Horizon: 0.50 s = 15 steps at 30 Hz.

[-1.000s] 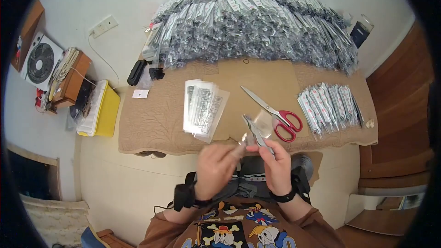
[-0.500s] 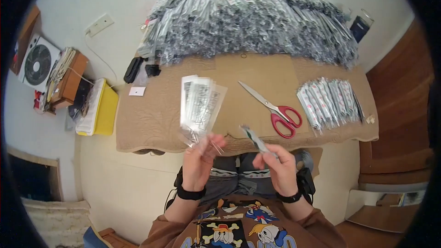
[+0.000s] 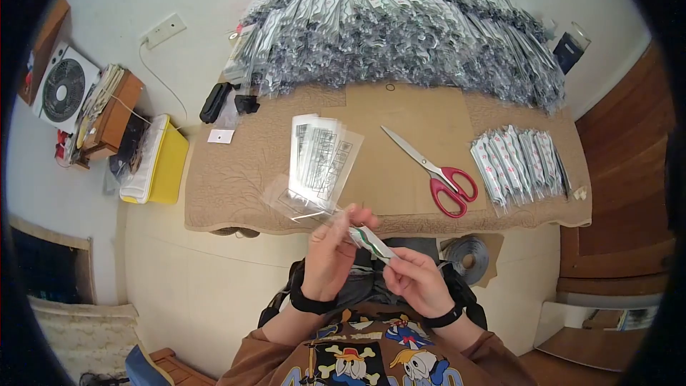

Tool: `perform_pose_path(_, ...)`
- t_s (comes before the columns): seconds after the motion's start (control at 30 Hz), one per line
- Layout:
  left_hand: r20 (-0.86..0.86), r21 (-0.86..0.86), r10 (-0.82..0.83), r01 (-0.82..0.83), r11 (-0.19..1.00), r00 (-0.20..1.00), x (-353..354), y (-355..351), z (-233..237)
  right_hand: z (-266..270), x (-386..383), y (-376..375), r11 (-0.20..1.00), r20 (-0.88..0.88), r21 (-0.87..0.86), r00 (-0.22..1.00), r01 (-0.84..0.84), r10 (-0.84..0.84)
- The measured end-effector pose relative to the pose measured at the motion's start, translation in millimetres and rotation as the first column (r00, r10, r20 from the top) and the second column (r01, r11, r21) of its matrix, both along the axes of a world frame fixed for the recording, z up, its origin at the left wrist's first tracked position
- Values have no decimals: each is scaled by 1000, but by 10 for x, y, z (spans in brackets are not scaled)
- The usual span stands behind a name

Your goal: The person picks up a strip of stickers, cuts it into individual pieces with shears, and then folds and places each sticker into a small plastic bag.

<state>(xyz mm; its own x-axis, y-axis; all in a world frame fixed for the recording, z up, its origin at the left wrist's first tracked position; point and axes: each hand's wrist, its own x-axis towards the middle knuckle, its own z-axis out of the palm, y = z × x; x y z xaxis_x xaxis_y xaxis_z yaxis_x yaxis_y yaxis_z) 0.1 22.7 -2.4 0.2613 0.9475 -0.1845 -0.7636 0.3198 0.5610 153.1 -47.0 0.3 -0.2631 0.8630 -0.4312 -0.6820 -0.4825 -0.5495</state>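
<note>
My left hand (image 3: 331, 256) is closed on a clear plastic sleeve (image 3: 289, 200), which spreads out to its left below the printed sleeves. Between my two hands lies a narrow white packet with a green wavy stripe (image 3: 371, 243). My right hand (image 3: 420, 280) pinches its lower right end, while its upper left end touches the fingers of my left hand. A fan of printed clear sleeves (image 3: 318, 157) rests on the table just beyond. Red-handled scissors (image 3: 437, 175) lie with blades apart on the cardboard (image 3: 371, 118).
A row of filled packets (image 3: 518, 164) lies at the right of the table (image 3: 232, 207). A large heap of packets (image 3: 400, 36) covers the far side. A black case (image 3: 215, 103) is at the left. A grey roll (image 3: 468, 261) sits below the edge.
My right hand has brought the striped packet left to my left hand, and the two now meet at it. The clear sleeve at my left hand now spreads further left. The view has shifted slightly.
</note>
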Motion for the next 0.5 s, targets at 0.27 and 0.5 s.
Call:
perform_pose_path(0.27, -390, 44, -383, 432, 901, 837, 61, -115, 65, -180, 6, 125, 995, -508, 6, 856, -104, 93)
perform_pose_path(0.5, -297, 209, -31, 97, 973, 954, -70, -31, 62, 141, -72, 168, 988, -335, -151, 942, -24, -28)
